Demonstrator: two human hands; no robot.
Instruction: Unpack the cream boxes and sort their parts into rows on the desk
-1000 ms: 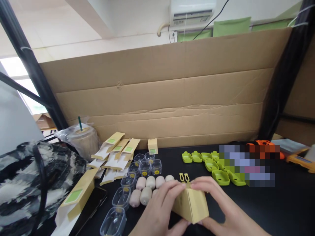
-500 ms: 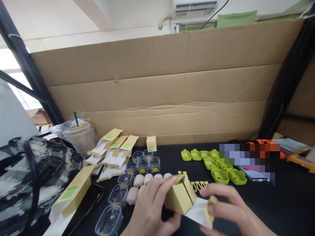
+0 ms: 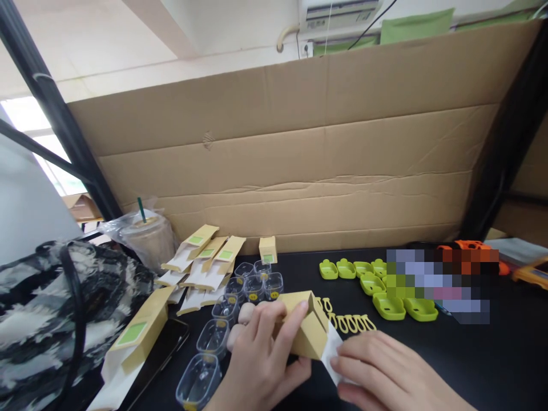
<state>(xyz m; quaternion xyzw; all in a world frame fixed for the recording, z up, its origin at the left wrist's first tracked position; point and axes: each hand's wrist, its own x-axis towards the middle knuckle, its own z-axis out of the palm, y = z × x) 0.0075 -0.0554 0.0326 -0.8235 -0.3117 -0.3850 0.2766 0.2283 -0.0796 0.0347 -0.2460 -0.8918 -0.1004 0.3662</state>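
My left hand (image 3: 259, 357) is closed round a small tan cardboard box (image 3: 309, 338), thumb below and fingers over the top. The box lies tilted, its open end towards the right. At that end, my right hand (image 3: 379, 362) pinches the box's white-lined flap (image 3: 331, 355), which sticks out; the flap's edge is hidden by the fingers. Several pale rounded pieces (image 3: 246, 313) lie behind my left hand, partly covered by it. Left of that hand stand clear plastic cups (image 3: 199, 379), some with yellow stickers. Pale yellow loops (image 3: 353, 323) lie just beyond the box.
Lime green cases (image 3: 389, 307) sit at the right. Flattened tan boxes (image 3: 205, 265) are piled at the back left, with a standing box (image 3: 268, 250) nearby. An open box (image 3: 137, 334) rests over a dark phone (image 3: 165, 345). A bagged drink cup (image 3: 149, 242) stands behind. Cardboard (image 3: 291, 171) walls the back.
My right hand has moved left, bringing the flap closer to the box's open end. The flap's tan tip is now covered by my fingers. The view has shifted slightly.
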